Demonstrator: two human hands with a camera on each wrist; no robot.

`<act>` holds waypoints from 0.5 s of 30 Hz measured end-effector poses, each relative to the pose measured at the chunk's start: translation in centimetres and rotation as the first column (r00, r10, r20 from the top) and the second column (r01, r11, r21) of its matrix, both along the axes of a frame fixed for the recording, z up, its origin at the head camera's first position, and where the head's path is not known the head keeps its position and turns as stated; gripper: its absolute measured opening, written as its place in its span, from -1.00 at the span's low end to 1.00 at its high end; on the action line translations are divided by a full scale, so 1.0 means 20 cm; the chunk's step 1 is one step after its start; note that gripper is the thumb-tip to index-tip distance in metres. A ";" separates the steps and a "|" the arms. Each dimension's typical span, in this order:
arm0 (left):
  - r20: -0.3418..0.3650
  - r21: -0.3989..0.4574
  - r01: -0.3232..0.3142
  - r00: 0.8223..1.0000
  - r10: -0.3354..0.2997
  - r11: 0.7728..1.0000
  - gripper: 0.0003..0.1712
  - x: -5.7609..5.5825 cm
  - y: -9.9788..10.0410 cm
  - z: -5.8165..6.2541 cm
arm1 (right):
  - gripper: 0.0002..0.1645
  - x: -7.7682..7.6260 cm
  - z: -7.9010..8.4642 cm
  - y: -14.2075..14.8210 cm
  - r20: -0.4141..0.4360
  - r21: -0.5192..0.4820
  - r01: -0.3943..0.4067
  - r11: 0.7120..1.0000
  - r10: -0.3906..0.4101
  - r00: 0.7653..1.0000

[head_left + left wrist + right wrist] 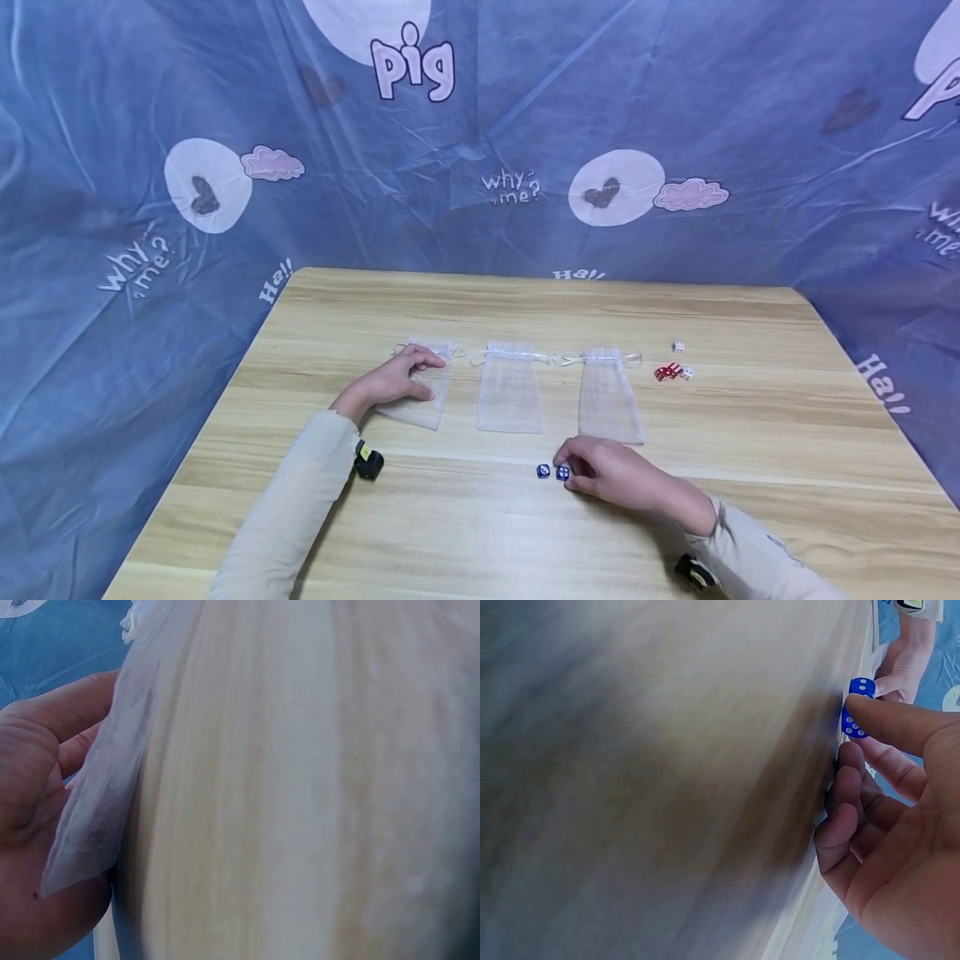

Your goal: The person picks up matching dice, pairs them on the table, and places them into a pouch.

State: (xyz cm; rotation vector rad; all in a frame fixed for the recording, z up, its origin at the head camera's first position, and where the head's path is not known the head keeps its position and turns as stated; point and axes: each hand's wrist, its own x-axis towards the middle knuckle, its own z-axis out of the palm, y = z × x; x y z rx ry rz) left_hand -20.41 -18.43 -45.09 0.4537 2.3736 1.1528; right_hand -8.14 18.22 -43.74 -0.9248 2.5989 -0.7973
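Note:
Two blue dice with white pips sit near the table's middle: a left die [543, 471] and a right die [562, 472]. My right hand [618, 473] pinches the right die between thumb and index finger. In the right wrist view the thumb covers part of that blue die [855, 726], while the other fingers curl beneath. My left hand [393, 379] lies over the leftmost white mesh drawstring bag [420, 412], thumb and fingers spread apart. The left wrist view has the bag's edge [101, 795] across the palm, hiding the fingertips.
Two more mesh bags, a middle one [510, 392] and a right one [611, 400], lie flat with ribbons at the top. Red dice [667, 372] and white dice [678, 346] are at the back right. Blue printed cloth [480, 233] hangs behind the wooden table [450, 517].

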 end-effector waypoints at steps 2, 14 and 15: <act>0.000 0.001 0.000 1.000 0.000 1.000 -0.37 0.00 0.00 0.00 | -0.75 0.00 0.00 0.00 0.007 -0.005 -0.005 1.000 0.005 1.000; -0.011 -0.008 0.001 1.000 -0.001 1.000 -0.37 0.00 0.01 -0.01 | -0.70 -0.01 0.05 0.03 0.057 -0.075 -0.009 0.997 0.013 0.998; -0.009 -0.008 -0.001 1.000 0.001 1.000 -0.37 0.00 0.01 -0.01 | -0.70 -0.01 0.06 0.03 0.058 -0.081 -0.007 0.997 0.012 0.998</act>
